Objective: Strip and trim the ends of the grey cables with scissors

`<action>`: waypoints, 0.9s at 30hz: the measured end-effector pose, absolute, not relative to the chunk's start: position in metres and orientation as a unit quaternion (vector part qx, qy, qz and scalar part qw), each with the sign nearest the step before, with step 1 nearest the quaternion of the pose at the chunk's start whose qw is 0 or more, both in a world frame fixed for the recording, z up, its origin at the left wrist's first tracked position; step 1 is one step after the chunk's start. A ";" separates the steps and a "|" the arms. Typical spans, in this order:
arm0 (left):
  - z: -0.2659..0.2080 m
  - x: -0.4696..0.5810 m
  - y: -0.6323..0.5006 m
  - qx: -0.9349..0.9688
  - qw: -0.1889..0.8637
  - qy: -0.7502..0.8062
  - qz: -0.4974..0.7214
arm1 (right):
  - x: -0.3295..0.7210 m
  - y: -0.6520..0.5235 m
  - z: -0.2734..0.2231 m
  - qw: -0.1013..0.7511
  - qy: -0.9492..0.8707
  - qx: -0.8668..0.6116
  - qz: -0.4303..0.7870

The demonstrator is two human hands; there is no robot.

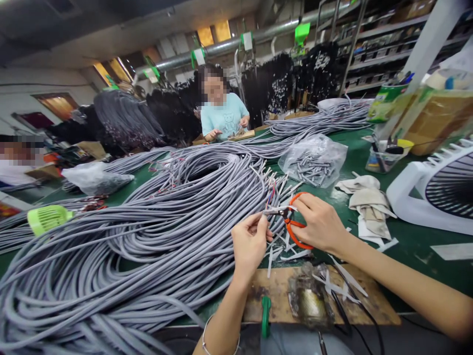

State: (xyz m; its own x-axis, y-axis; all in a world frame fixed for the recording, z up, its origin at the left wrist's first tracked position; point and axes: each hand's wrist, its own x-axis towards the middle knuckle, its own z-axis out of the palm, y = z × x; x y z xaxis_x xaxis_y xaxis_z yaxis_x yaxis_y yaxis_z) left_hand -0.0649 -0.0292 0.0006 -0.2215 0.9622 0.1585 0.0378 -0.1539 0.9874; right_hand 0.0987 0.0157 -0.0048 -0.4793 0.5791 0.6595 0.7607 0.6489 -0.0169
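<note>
My right hand (320, 222) has its fingers through the handles of orange-handled scissors (295, 234). The dark blades point left and reach the fingertips of my left hand (251, 244). Thumb and forefinger of that hand are pinched on a cable end, mostly hidden by the fingers. Just above the blades, thin red and blue wires (272, 195) stick out among the pale cut ends. A large coil of grey cables (148, 246) spreads out to the left of my hands. White strips (291, 255) lie scattered below the scissors.
A wooden board (266, 286) with a soldering iron lies in front of me. Behind my right hand sits a bag of short grey pieces (314, 160). Cloths (369, 204) and a white fan (436, 192) stand right. A co-worker (225, 116) sits across the table.
</note>
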 end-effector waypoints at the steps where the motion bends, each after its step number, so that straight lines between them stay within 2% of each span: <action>1: 0.000 -0.065 -0.030 0.487 0.399 0.516 0.582 | 0.096 0.016 -0.004 0.315 -0.854 -0.390 -0.140; 10: 0.002 -0.066 -0.029 0.426 0.459 0.505 0.594 | 0.096 0.012 -0.012 0.295 -0.868 -0.376 -0.131; 13: 0.004 -0.065 -0.030 0.424 0.461 0.493 0.603 | 0.096 0.011 -0.011 0.344 -0.854 -0.392 -0.004; 16: 0.003 -0.063 -0.030 0.440 0.457 0.488 0.600 | 0.090 0.014 -0.005 0.435 -0.764 -0.432 0.201; 18: 0.001 -0.061 -0.031 0.451 0.454 0.491 0.591 | 0.084 0.017 0.000 0.472 -0.709 -0.407 0.330; 20: -0.002 -0.058 -0.030 0.456 0.446 0.503 0.583 | 0.080 0.018 0.002 0.489 -0.682 -0.374 0.394; 27: -0.011 -0.052 -0.025 0.444 0.433 0.541 0.568 | 0.076 0.006 -0.002 0.500 -0.724 -0.426 0.208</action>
